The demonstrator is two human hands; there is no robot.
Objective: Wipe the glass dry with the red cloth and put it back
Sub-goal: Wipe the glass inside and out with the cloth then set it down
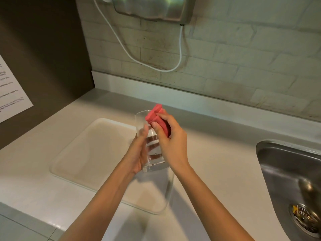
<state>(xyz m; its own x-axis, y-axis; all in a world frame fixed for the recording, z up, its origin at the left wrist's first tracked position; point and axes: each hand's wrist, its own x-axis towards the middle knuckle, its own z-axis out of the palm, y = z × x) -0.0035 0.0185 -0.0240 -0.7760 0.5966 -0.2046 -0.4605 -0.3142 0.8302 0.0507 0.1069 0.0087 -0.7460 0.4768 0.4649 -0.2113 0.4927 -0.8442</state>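
Note:
A tall clear glass [151,150] is held upright above the counter, over the right edge of the white tray [90,150]. My left hand [137,152] wraps its left side and base. My right hand [171,141] grips a bunched red cloth [157,117] and presses it against the glass's rim and upper right side. Part of the cloth is hidden behind my fingers.
A pale counter [217,153] runs along a tiled wall. A steel sink [291,180] with a drain strainer lies at the right. A metal hand dryer [152,7] with a white cable hangs on the wall above. A printed sheet [10,91] is stuck to the dark panel at left.

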